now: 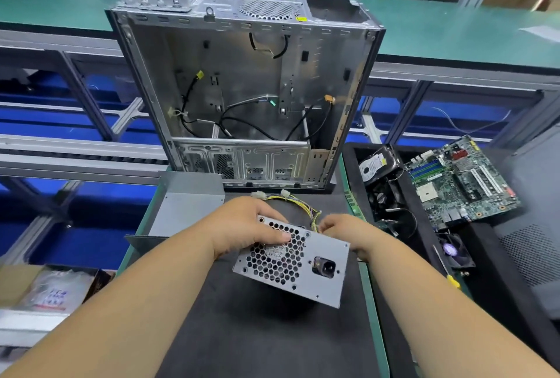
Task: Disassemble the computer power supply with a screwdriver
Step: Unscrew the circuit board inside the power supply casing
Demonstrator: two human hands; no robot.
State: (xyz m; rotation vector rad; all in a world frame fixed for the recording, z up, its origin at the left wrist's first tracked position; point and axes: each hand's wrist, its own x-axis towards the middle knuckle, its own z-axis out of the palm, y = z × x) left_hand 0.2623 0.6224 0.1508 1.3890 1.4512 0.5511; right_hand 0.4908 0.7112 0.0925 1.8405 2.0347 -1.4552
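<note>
The grey power supply (pixel 306 268) stands tilted above the black mat, its honeycomb fan grille and black mains socket facing me. My left hand (pixel 245 226) grips its upper left corner, thumb across the grille. My right hand (pixel 348 233) holds the upper right edge, fingers by the bundle of coloured wires (pixel 306 207) that trails from the back. A screwdriver with a yellow handle (pixel 448 274) lies at the right on the black tray, apart from both hands.
An emptied computer case (pixel 242 89) lies open just beyond the mat. A grey metal cover (pixel 185 211) sits at the left. The black tray (pixel 424 302) at the right holds a hard drive (pixel 377 163), a motherboard (pixel 460 180) and fans (pixel 454 251).
</note>
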